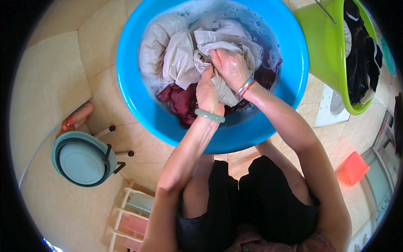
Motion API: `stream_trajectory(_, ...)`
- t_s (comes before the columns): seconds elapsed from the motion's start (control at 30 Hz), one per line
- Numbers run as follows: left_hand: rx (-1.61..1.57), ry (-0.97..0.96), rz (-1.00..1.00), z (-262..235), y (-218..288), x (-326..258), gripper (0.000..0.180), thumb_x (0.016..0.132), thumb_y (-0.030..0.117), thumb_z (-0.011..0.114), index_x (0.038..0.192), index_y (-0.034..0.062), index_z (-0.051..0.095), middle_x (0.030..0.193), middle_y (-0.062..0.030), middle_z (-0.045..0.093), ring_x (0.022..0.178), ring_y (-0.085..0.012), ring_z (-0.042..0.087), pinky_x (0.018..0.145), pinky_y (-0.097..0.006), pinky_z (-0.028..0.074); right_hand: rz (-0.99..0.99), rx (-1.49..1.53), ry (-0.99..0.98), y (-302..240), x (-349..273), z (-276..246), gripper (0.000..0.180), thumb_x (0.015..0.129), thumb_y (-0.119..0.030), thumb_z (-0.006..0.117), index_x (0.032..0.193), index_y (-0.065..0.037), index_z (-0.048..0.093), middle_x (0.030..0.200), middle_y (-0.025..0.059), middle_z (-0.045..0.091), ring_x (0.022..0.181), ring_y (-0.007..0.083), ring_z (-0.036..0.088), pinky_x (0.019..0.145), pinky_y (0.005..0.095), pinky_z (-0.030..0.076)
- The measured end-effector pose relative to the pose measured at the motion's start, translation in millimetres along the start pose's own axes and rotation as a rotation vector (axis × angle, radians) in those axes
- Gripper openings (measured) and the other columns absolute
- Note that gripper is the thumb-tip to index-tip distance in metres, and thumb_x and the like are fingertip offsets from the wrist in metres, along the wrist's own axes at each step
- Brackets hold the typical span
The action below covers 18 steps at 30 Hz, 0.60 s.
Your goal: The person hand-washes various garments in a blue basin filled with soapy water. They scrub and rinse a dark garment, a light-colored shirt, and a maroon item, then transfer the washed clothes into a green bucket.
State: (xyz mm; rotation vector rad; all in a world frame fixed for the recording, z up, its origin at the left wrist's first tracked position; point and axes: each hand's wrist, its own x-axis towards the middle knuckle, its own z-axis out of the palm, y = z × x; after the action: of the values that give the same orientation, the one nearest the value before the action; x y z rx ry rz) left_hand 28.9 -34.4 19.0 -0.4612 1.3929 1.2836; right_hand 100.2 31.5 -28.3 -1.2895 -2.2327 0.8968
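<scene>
A large blue basin [130, 80] holds soapy water and wet laundry. In it lies a bulky off-white garment [181, 59], bunched and wrinkled, with a dark red cloth [180, 101] partly under it. My left hand [207, 90], below a green bangle, has its fingers closed on a fold of the off-white garment. Just to its right, my right hand [231, 69] is curled and wet, gripping the same garment near its middle. The fingertips of both hands are partly hidden by the cloth.
At the right a tilted green bucket [321, 42] holds dark clothes [361, 54]; a white floor toilet [333, 107] lies beside it. A red container [351, 169] stands lower right. On the left are a pale blue collapsible basin [82, 161] and a white rack [119, 218].
</scene>
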Motion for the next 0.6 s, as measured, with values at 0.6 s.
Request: stream_trajectory(0.6, -0.053, -0.414, 0.259, -49.7, -34.3, 36.5, 0.026, 0.097, 0.028, 0.049, 0.100, 0.0047, 0.060, 0.096, -0.0035, 0.062, 0.086, -0.0144, 0.060, 0.075, -0.029, 0.049, -0.134, 0.303, 0.032, -51.6, -23.5, -18.4, 0.018, 0.093, -0.018, 0.056, 0.082, -0.004, 0.055, 0.068, 0.0162, 0.056, 0.064, 0.0346, 0.060, 0.057, 0.0417, 0.049)
